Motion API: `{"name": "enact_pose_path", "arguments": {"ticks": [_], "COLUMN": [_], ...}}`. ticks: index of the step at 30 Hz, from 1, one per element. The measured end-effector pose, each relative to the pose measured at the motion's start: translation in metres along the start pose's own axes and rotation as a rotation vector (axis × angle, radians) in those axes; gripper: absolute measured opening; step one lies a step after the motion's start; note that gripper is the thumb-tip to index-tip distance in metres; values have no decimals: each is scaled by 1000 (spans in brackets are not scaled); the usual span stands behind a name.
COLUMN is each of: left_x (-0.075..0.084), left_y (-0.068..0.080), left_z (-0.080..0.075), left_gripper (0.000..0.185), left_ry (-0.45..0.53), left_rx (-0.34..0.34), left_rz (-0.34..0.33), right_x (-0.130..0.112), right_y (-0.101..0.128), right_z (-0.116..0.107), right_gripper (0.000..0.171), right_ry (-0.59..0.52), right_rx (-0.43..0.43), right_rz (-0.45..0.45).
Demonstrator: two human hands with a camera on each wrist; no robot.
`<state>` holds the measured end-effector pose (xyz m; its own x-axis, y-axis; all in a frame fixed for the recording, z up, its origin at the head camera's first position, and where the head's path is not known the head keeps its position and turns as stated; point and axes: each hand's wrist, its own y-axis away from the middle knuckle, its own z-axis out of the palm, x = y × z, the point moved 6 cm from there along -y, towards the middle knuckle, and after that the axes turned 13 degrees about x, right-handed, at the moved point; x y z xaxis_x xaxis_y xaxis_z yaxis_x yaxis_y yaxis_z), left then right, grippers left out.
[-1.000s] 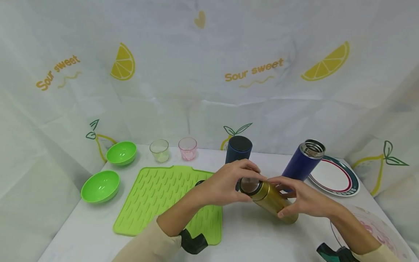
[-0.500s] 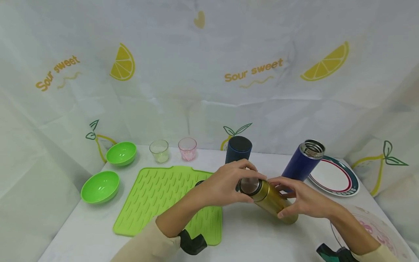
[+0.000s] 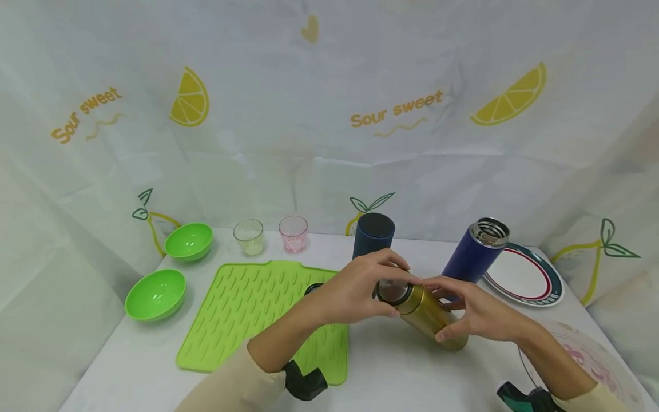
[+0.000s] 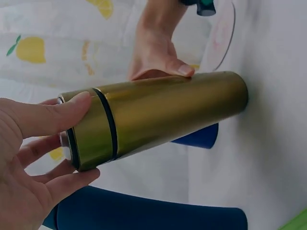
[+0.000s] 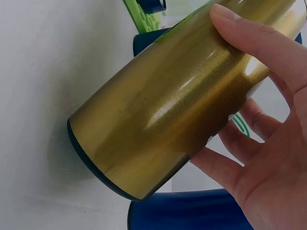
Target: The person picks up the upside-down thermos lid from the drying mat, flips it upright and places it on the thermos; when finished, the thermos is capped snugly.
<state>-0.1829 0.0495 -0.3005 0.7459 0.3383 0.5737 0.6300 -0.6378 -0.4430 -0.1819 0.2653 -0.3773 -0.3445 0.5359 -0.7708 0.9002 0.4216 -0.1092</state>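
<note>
A gold thermos flask (image 3: 431, 316) with a dark base edge is held between both hands, its base close to the white table. My left hand (image 3: 355, 289) grips the flask's lid (image 4: 93, 128), thumb on one side and fingers on the other. Lower down, my right hand (image 3: 476, 309) holds the body with thumb and fingers around it. Behind the left hand stands a dark blue bottle (image 3: 374, 233), its lower part hidden. A blue flask (image 3: 469, 257) with an uncovered steel mouth stands just behind the right hand.
A green ribbed mat (image 3: 247, 315) lies left, with a small dark round piece (image 5: 152, 5) on it. Two green bowls (image 3: 155, 294) and two glasses (image 3: 293, 234) stand farther back. A rimmed plate (image 3: 525, 274) and a pink-patterned plate (image 3: 592, 366) are at right.
</note>
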Motion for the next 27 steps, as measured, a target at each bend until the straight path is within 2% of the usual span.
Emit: {"name": "enact_pose_path", "arguments": {"ticks": [3,8,10,13,18,21,23,27], "left_x": [1,-4,-5,-4,0,1,0,-4], "left_y": [0,-1,-1,-1,-1,0,1,3], "left_z": [0,0,1,0,0,1,1,-1], "left_gripper": [57,68,66,61,56,58,57,58], "left_ry": [6,-124,-131,-90,6,0,-30,-80], "left_rx": [-9,65,84,80,13,-9,4,62], "left_rz": [13,-102,-123,-95,20,41,7,-114], "right_x": [0,0,0,-1,0,1,1,0], "right_y": [0,0,-1,-1,-1,0,0,-2], "right_z": [0,1,1,1,1,2,2,4], "right_gripper": [76,76,75,75,75,75,75,75], "right_ry": [9,4,-2,-2,6,7,5,-1], "right_rx": [7,3,2,1,4,10,12,2], "right_rz": [6,3,-1,-11,-16,-11,-11,-34]}}
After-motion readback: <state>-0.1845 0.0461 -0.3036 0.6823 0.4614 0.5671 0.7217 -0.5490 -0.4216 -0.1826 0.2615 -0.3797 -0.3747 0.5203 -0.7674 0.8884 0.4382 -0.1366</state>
